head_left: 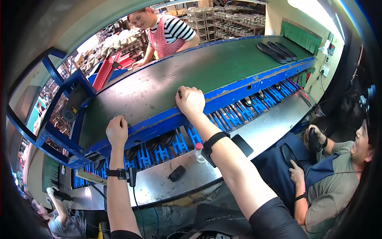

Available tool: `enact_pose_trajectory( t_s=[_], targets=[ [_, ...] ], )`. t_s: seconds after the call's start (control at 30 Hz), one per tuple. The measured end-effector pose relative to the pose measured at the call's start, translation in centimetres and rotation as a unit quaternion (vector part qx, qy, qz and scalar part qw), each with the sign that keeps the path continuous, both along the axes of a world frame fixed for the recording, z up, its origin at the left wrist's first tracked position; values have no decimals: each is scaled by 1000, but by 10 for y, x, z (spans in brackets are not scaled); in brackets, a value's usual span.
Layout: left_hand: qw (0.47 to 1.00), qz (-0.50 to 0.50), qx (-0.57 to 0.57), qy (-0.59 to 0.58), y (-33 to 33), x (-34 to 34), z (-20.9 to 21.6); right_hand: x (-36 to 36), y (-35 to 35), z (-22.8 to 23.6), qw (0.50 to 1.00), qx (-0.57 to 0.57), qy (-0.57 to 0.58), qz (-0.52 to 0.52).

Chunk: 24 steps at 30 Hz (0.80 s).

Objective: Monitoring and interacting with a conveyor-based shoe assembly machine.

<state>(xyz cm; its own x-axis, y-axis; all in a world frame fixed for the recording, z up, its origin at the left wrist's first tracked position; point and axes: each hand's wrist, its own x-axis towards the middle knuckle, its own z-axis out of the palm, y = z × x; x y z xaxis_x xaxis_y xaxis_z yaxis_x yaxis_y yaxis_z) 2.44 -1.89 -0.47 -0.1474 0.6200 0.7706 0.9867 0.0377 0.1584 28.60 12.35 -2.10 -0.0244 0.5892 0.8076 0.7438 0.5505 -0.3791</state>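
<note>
My left hand (pixel 117 130) is curled into a loose fist at the near blue edge of a green conveyor belt (pixel 159 85). Farther right along the same edge, my right hand (pixel 191 100) is also closed, its knuckles over the belt. Nothing shows in either hand. Several black shoe soles (pixel 277 52) lie on the belt at its far right end, well away from both hands. Below the belt, blue slotted racks (pixel 161 153) run along the frame, with dark shoe parts (pixel 166 138) on them.
A steel ledge (pixel 159 187) bears a black lump (pixel 177 173), a red-capped bottle (pixel 199 153) and a flat black slab (pixel 242 145). One person (pixel 165 36) stands across the belt. Another (pixel 330 175) sits right, holding black soles; a third (pixel 59 215) is lower left.
</note>
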Motion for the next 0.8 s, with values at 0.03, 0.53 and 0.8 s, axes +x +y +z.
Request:
enact_pose_trajectory(
  t_s=[0.03,0.53,0.8],
  targets=[
    [1000,5,-2,-2,-1,-1,0,-2,-1,1,1000,-5,0,-3],
    [995,42,-79,-36,-13,-64,-4,-41,0,4,997,-45,62,-5],
    [994,-15,-111,-2,10,-51,-9,-13,3,-1,995,-66,69,-13]
  ],
)
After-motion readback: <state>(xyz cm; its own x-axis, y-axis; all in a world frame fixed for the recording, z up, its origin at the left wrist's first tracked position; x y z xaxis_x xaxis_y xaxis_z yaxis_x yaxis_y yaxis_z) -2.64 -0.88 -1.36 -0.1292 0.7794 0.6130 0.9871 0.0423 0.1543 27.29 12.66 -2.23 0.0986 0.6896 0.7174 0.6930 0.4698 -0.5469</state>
